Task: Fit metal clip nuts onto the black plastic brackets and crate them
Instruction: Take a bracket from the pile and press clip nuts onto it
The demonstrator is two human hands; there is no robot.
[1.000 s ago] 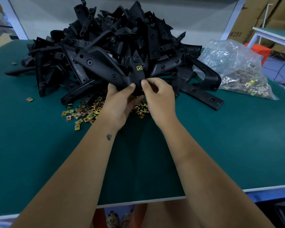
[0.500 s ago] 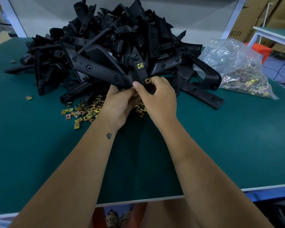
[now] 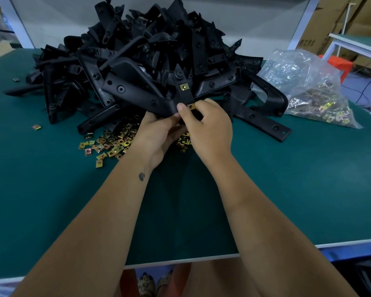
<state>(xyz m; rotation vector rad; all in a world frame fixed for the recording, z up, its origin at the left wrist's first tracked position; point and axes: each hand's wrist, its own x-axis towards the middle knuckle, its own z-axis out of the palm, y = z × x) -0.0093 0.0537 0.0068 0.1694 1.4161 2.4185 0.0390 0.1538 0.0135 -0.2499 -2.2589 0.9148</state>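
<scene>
Black bracket (image 3: 137,95) held by both hands, right hand (image 3: 208,129) pinching clip nut (image 3: 191,106)

Green table (image 3: 51,211) carrying a heap of black brackets (image 3: 150,61), loose clip nuts (image 3: 107,144) and a bag of nuts (image 3: 308,88).

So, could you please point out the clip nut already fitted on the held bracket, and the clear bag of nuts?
fitted clip nut (image 3: 183,87), head view, its gold face.
clear bag (image 3: 304,82), head view, its crumpled upper side.
</scene>
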